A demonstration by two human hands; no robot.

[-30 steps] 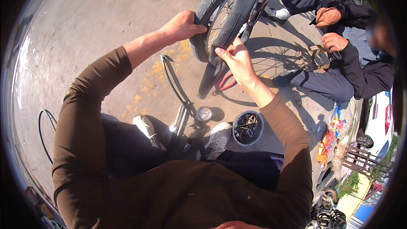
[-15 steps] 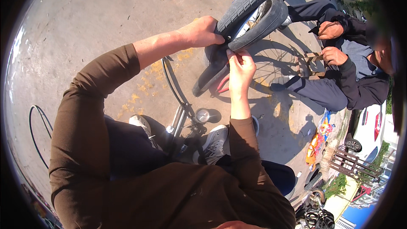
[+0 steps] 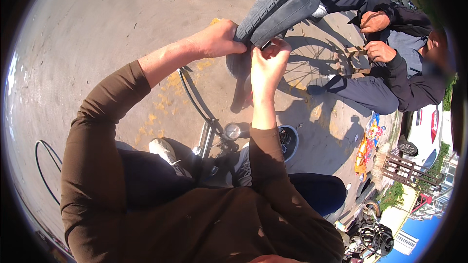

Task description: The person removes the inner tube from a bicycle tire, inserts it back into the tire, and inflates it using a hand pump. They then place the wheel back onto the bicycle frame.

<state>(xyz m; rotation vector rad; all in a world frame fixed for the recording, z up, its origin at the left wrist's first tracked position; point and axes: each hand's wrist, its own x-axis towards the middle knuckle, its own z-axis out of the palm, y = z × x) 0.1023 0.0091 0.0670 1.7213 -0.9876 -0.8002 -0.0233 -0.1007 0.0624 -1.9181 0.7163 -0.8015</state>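
A bicycle wheel with a treaded black tire [image 3: 268,7] comes in from the top, tilted. Against its right side hangs a smooth, plump inner tube [image 3: 287,17], bulging out of the tire. My left hand [image 3: 219,39] is wrapped round the tire from the left, thumb toward the tube. Just right of that thumb, my right hand [image 3: 270,65] is closed in a pinch at the tube's lower end. Its fingertips are partly tucked behind the tube, so the exact spot they grip is hidden.
A floor pump with a round gauge [image 3: 232,130] and black hose [image 3: 191,92] stands between my shoes. Beside my right forearm is a bowl [image 3: 295,142] of small parts. To the right sits another person [image 3: 385,53], near a small wooden stool [image 3: 358,61]. Colourful bags [image 3: 368,148] lie beyond.
Both hands and the wheel have shifted slightly left in the view. My right fingers have moved further under the tube's end. More of the bowl shows now.
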